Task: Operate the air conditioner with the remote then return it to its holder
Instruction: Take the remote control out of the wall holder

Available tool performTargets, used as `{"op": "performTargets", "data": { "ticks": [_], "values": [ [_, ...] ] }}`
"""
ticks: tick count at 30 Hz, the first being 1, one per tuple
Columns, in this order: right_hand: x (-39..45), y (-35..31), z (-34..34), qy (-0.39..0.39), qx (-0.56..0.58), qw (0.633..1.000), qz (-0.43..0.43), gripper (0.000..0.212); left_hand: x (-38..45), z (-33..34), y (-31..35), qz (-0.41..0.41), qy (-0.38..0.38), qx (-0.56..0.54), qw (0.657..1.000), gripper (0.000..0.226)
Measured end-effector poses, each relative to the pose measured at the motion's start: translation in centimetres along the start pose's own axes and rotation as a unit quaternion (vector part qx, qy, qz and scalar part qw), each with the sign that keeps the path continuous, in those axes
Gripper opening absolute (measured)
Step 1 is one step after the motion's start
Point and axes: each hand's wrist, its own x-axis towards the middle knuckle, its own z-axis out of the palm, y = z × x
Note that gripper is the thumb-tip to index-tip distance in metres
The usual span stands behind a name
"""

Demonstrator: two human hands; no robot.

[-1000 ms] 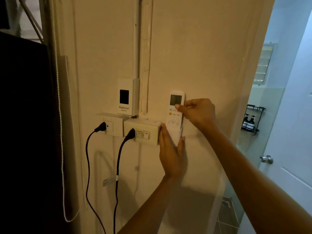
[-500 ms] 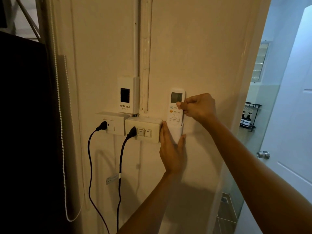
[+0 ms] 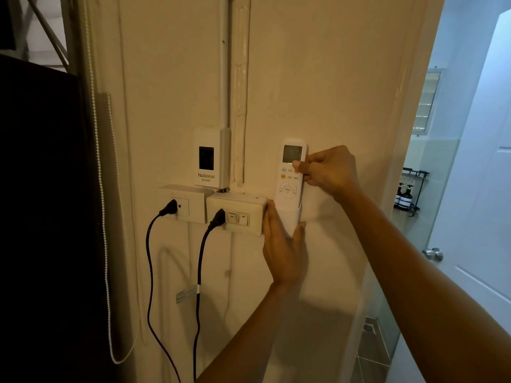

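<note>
A white remote (image 3: 289, 178) with a grey display stands upright against the cream wall, its lower end inside a white wall holder (image 3: 290, 219). My right hand (image 3: 327, 168) pinches the remote's right edge, thumb on its face just below the display. My left hand (image 3: 282, 244) cups the holder from below, fingers up along its left side and thumb on its right side. The holder's bottom is hidden by that hand.
A switch and socket box (image 3: 237, 215) sits just left of the holder, then a second socket box (image 3: 184, 203), both with black plugs and hanging cables. A National breaker box (image 3: 211, 157) is above. An open doorway and a white door with a knob (image 3: 432, 254) are at right.
The remote stands a little higher out of the holder than before, and my right hand has risen with it. My left hand has stayed on the holder.
</note>
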Motion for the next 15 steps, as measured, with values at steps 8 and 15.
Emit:
{"op": "performTargets", "data": {
  "ticks": [8, 15],
  "values": [
    [1.4, -2.1, -1.1, -0.014, 0.05, 0.999, 0.008, 0.018, -0.1, -0.1, 0.1, -0.001, 0.005, -0.013, 1.0, 0.077],
    [1.6, -2.0, -1.8, -0.017, 0.115, 0.993, 0.008, 0.023, 0.1, -0.6, 0.2, -0.008, 0.001, -0.022, 1.0, 0.077]
  ]
}}
